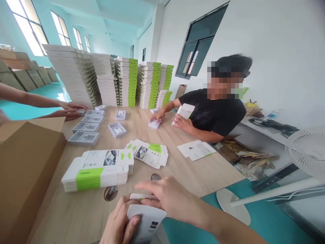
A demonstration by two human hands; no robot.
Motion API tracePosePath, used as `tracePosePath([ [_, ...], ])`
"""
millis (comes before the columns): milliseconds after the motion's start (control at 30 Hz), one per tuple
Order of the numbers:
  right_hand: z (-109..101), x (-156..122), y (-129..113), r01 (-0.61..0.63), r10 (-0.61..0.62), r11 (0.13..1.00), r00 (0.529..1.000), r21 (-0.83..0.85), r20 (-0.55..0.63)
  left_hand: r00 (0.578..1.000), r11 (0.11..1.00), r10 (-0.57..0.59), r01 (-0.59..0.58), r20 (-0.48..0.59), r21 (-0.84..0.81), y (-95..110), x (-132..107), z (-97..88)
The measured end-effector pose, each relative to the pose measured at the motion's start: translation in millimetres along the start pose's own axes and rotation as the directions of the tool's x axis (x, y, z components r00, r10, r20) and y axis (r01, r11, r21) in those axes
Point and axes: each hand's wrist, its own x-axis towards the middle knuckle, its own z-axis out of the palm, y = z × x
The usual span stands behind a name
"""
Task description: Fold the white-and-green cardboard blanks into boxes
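At the near edge of the table, my left hand (120, 220) grips a white packaging box (147, 222), with the thumb pressed on its front face. The box is tilted, and its lower end runs out of view. My right hand (169, 196) is at the upper end, where a white flap (142, 196) shows. Its fingers are bent against that end, except one finger stretched out to the left. Just beyond lies a pile of flat white-and-green cartons (96, 171). A smaller fanned pile of cartons (149, 154) lies behind it.
White plastic trays (83, 138) stand in a row at the left, near another person's hands (72, 111). Across the table a co-worker (213, 112) holds a carton and touches a tray. Tall box stacks (128, 83) line the far edge. A brown carton (33, 176) and a fan (308, 152) flank me.
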Motion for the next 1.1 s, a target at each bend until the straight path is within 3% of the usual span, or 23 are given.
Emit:
tracePosePath([
  [100,-6.0,-14.4,-12.2,-0.308,0.303,0.947,0.951,0.086,0.067,0.997,0.992,0.076,-0.074,-0.021,0.099,0.1,-3.8,-1.0],
  [167,2.5,-23.0,-16.6,-0.419,0.413,0.896,0.908,0.148,0.07,0.995,0.983,0.092,-0.084,-0.042,0.163,-1.7,-7.9,0.5],
  [233,17.5,-29.6,-17.8,-0.466,0.485,0.853,0.874,0.236,-0.027,0.994,0.976,0.084,-0.068,-0.069,0.209,-3.3,-11.1,2.5],
  [333,35.5,-35.3,-16.7,-0.404,0.502,0.825,0.845,0.395,-0.185,0.989,0.984,0.048,-0.023,-0.138,0.174,-2.8,-12.0,4.0],
  [433,36.0,-37.1,-15.6,-0.254,0.408,0.813,0.891,0.524,-0.201,0.976,0.996,-0.079,0.088,-0.203,0.033,2.2,-8.8,3.0],
  [600,27.7,-36.8,-10.0,-0.194,0.321,0.736,0.943,0.649,-0.083,0.88,0.903,-0.424,0.391,-0.215,-0.18,10.7,-6.1,3.3],
  [700,34.4,-37.7,-4.3,-0.247,0.311,0.71,0.95,0.659,0.022,0.848,0.858,-0.501,0.461,-0.172,-0.227,3.9,-10.1,2.5],
  [800,48.4,-39.7,-0.4,-0.279,0.352,0.679,0.935,0.679,0.032,0.854,0.847,-0.513,0.487,-0.087,-0.213,-10.9,-15.0,-0.9],
  [933,77.1,-40.2,-1.9,-0.255,0.451,0.651,0.887,0.715,-0.094,0.85,0.829,-0.526,0.522,0.036,-0.2,-17.6,-13.5,0.6],
  [1000,94.5,-37.8,-4.9,-0.191,0.514,0.656,0.821,0.73,-0.248,0.85,0.838,-0.526,0.51,-0.037,-0.194,-10.4,-8.9,5.5],
  [1100,117.6,-30.4,-10.2,-0.122,0.525,0.743,0.716,0.658,-0.46,0.843,0.86,-0.507,0.479,-0.183,-0.177,4.2,-2.8,12.7],
])
